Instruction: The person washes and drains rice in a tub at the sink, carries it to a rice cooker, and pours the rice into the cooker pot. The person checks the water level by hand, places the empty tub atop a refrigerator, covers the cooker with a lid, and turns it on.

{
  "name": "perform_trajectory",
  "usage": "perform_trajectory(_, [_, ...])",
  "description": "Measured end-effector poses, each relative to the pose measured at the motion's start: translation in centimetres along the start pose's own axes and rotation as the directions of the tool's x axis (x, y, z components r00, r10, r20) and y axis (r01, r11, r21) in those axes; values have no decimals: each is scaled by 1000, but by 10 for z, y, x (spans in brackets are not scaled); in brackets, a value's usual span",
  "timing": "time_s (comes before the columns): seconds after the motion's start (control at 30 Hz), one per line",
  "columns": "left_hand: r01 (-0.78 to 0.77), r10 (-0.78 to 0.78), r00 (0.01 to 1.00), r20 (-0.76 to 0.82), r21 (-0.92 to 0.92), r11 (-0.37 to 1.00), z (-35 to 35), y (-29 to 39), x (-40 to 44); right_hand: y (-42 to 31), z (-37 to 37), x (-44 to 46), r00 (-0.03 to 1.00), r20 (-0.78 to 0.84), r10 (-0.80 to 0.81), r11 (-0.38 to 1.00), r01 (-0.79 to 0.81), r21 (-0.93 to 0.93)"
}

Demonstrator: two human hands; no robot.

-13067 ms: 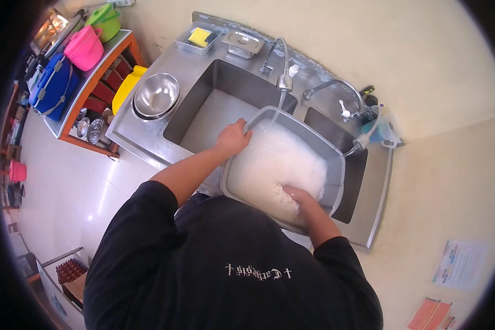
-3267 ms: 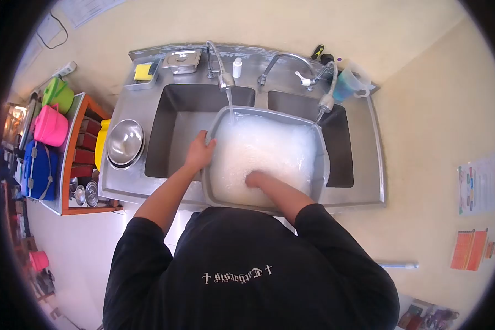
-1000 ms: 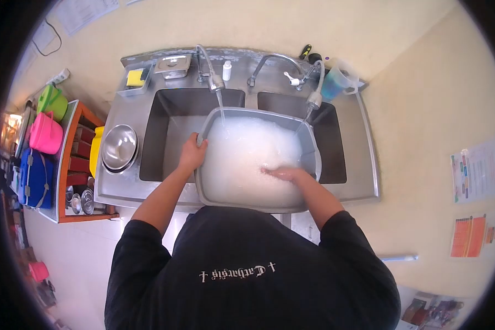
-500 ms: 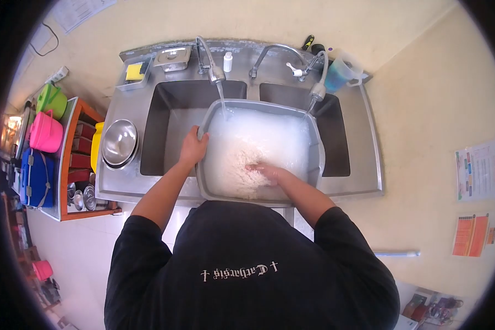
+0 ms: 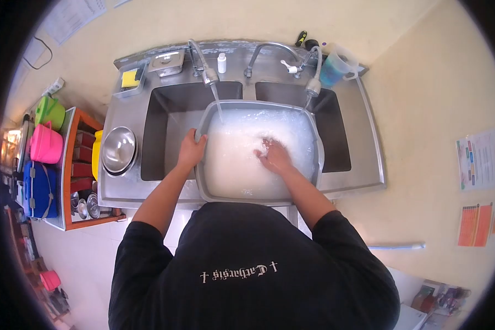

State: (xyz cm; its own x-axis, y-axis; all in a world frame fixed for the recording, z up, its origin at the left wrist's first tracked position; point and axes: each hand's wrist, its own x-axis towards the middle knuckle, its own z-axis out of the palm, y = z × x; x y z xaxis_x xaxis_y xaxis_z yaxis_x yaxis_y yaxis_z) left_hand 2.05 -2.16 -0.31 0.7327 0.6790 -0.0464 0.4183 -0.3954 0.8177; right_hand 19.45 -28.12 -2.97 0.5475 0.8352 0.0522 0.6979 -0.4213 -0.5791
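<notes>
A grey rectangular tub (image 5: 202, 181) rests across the double sink, holding cloudy water and pale grains (image 5: 231, 165) that look like rice. My left hand (image 5: 192, 149) grips the tub's left rim. Near the middle of the tub, my right hand (image 5: 275, 156) is at the water's surface with its fingers apart; the fingertips are partly under water. Water runs from the left faucet (image 5: 209, 76) into the tub's back left part. The right faucet (image 5: 313, 87) also runs at the back right corner.
Nested steel bowls (image 5: 119, 149) stand on the left counter. Behind the sink are a lidded steel container (image 5: 166, 63), a sponge box (image 5: 131, 80), a white bottle (image 5: 221, 62) and a jug of blue liquid (image 5: 335, 69). An orange-framed shelf (image 5: 69, 181) is at left.
My right hand has moved from the lower middle of the tub toward the back, and its fingers have spread. My left hand stays on the rim. The view has shifted slightly.
</notes>
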Motion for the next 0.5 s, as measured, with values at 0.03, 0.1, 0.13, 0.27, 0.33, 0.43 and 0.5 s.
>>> perform_trajectory(0.03, [2,-2,1000,-10,-2,1000,0,0,-1,14,11,0,999,17,42,989,-39,-145])
perform_trajectory(0.1, [3,-3,1000,-19,-3,1000,0,4,-3,54,40,3,996,27,88,955,-76,-287])
perform_trajectory(0.13, [20,-20,1000,-15,-1,1000,-2,9,-5,79,57,6,981,151,122,944,-68,-321])
perform_trajectory(0.27, [-20,25,998,-51,96,995,0,1,-2,53,27,10,724,545,422,906,-328,-266])
perform_trajectory(0.33, [5,-1,999,-46,69,998,-1,3,-3,39,22,7,613,626,483,870,-416,-264])
perform_trajectory(0.43, [33,-31,999,-34,46,998,0,6,-2,20,19,-1,565,699,439,868,-467,-169])
perform_trajectory(0.5, [40,-38,999,-35,57,998,0,4,-1,8,17,-5,540,735,410,845,-528,-84])
